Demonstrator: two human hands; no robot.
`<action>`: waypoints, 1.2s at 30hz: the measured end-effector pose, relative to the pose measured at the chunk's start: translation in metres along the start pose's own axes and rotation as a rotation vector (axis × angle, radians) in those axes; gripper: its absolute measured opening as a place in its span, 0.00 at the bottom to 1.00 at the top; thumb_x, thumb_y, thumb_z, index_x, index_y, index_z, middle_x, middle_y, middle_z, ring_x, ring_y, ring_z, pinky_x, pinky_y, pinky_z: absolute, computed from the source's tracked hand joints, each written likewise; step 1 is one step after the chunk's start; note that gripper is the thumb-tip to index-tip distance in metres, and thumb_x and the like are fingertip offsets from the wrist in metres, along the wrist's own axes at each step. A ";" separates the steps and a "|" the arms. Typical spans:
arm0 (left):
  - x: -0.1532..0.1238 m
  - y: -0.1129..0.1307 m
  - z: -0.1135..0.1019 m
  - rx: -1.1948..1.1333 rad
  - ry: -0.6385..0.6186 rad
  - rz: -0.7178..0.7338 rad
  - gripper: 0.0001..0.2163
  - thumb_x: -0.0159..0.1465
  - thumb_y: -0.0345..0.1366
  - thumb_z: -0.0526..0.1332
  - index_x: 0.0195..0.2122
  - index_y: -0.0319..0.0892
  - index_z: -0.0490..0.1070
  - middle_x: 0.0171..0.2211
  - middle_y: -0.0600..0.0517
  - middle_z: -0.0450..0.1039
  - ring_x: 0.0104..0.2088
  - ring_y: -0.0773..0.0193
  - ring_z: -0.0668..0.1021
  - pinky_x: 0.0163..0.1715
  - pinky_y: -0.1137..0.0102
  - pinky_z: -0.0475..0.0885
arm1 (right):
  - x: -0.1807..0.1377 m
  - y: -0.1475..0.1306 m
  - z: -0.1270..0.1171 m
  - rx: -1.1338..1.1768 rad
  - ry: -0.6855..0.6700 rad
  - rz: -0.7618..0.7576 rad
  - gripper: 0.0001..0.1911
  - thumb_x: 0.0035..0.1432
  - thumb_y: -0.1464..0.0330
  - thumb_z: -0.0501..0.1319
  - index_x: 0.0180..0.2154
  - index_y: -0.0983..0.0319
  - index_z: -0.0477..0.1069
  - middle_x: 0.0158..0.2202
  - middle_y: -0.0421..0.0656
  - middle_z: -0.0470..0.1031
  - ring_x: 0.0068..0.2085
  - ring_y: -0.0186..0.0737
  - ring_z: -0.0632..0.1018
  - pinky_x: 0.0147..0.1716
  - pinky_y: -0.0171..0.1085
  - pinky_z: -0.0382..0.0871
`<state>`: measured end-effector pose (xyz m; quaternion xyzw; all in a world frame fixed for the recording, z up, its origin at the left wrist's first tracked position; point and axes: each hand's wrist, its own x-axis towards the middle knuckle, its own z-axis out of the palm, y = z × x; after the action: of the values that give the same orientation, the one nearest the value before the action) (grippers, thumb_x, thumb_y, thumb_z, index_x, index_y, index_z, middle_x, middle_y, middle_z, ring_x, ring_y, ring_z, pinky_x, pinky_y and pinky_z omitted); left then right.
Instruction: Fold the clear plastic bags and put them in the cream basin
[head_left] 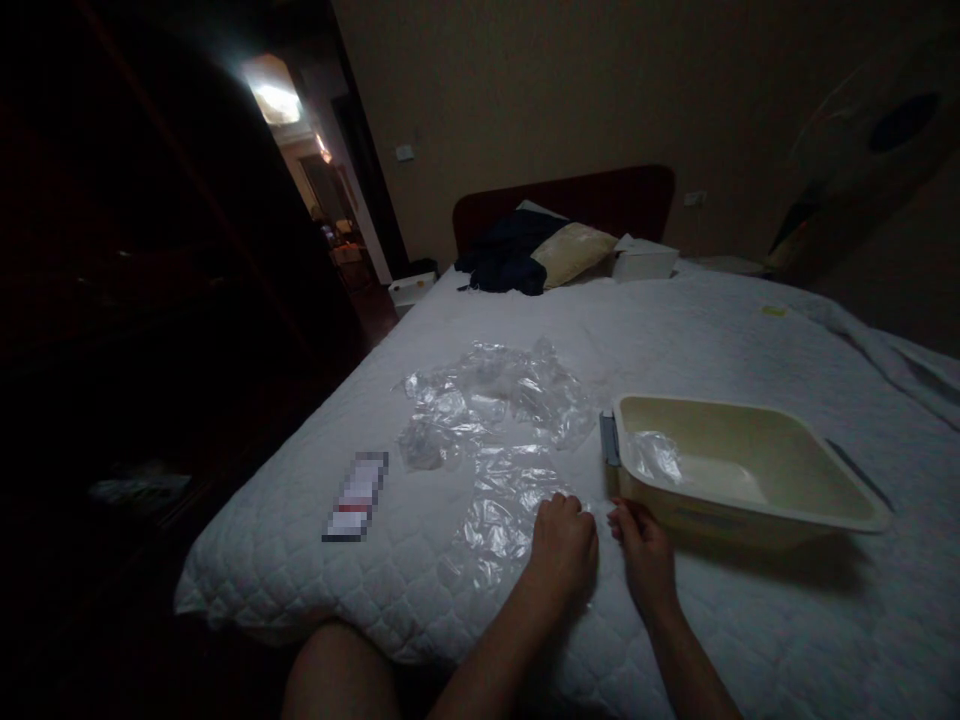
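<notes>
My left hand point(564, 545) and my right hand point(643, 553) rest close together on the white quilted bed point(300, 520), fingers curled in a pinch. Between them they hold the edge of a clear plastic bag point(501, 505) that lies flat to the left of my left hand. Several more crumpled clear plastic bags point(487, 395) lie in a heap further up the bed. A cream plastic basin point(862, 500) stands just right of my right hand, and one crumpled clear bag point(654, 455) sits inside it at its near-left corner.
A small blurred-out pack point(357, 495) lies on the bed to the left. Dark clothing point(506, 260), a beige pillow point(574, 250) and a white box point(643, 260) sit at the headboard. The bed's left edge drops to a dark floor. An open doorway point(330, 200) is lit beyond.
</notes>
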<state>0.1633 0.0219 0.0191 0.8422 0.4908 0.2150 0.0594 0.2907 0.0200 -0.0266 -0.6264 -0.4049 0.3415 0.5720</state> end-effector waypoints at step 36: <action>0.015 -0.066 0.002 -0.634 0.134 -0.591 0.16 0.58 0.45 0.51 0.22 0.40 0.67 0.16 0.54 0.67 0.19 0.67 0.69 0.22 0.74 0.59 | 0.033 -0.013 0.046 0.180 -0.387 0.047 0.22 0.42 0.56 0.63 0.38 0.62 0.67 0.22 0.37 0.66 0.21 0.31 0.68 0.17 0.30 0.61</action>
<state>0.1174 0.0689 0.0014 0.5898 0.6233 0.3830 0.3419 0.2629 0.0696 -0.0173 -0.5050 -0.4600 0.5034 0.5291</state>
